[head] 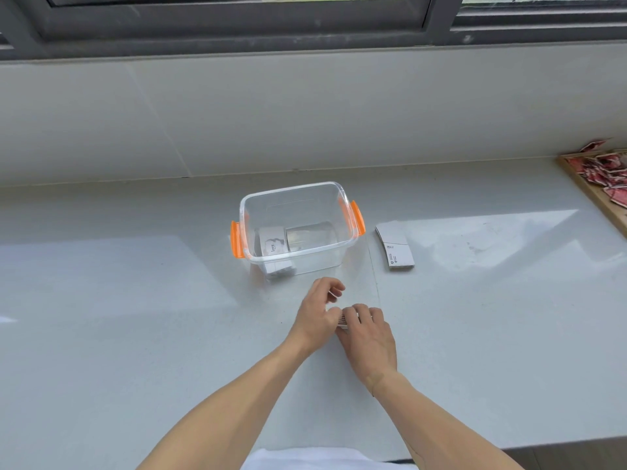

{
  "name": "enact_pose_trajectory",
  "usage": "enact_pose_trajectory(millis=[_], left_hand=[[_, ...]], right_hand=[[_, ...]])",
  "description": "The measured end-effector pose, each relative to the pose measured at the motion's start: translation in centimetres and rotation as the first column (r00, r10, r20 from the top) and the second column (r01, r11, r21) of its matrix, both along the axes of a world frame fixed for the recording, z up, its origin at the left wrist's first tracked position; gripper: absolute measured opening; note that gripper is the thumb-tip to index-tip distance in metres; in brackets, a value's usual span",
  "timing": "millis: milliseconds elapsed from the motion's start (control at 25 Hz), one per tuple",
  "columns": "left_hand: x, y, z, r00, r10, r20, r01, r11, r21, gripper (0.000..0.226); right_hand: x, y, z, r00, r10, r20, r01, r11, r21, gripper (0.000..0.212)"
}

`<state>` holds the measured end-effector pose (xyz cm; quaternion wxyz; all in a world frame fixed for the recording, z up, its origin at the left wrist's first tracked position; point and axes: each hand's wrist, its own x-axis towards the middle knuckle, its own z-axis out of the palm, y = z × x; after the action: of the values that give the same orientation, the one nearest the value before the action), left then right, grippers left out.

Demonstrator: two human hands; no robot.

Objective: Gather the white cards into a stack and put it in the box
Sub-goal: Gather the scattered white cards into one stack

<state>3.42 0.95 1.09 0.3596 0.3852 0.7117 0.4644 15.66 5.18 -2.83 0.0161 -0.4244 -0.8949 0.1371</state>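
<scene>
A clear plastic box with orange side latches stands on the grey counter, and a stack of white cards lies inside it at the left. In front of the box, my left hand and my right hand meet around a small stack of cards, of which only the striped edge shows between the fingers. The left hand's thumb and fingers pinch its left end, the right hand covers it from above. A fanned stack of white cards lies on the counter to the right of the box.
A wooden tray with several red and white pieces sits at the far right edge. A low tiled wall and a dark window frame run along the back of the counter.
</scene>
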Motion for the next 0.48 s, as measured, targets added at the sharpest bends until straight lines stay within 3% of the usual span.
enact_pose_trajectory(millis=[80,160,360,480], left_hand=[[-1.5,-0.5,-0.7,0.984,0.175,-0.007,-0.175,0.984,0.029,0.039],[-2.4,-1.7,-1.5,0.966,0.248,0.072,-0.248,0.969,-0.012,0.037],[1.3,-1.5,-2.2,0.930,0.158,0.332,-0.140,0.987,-0.078,0.044],[1.5,-1.1,-2.7,0.946,0.098,0.308,-0.068,0.992,-0.107,0.046]], right_hand=[[-0.1,0.3,0.1,1.000,0.001,-0.006,-0.002,1.000,-0.022,0.024],[-0.2,0.4,0.2,1.000,0.000,-0.019,0.000,1.000,-0.022,0.023],[-0.7,-0.1,0.1,0.998,-0.058,-0.031,0.058,0.998,-0.025,0.026],[-0.5,0.0,-0.3,0.997,-0.079,-0.023,0.078,0.996,-0.047,0.027]])
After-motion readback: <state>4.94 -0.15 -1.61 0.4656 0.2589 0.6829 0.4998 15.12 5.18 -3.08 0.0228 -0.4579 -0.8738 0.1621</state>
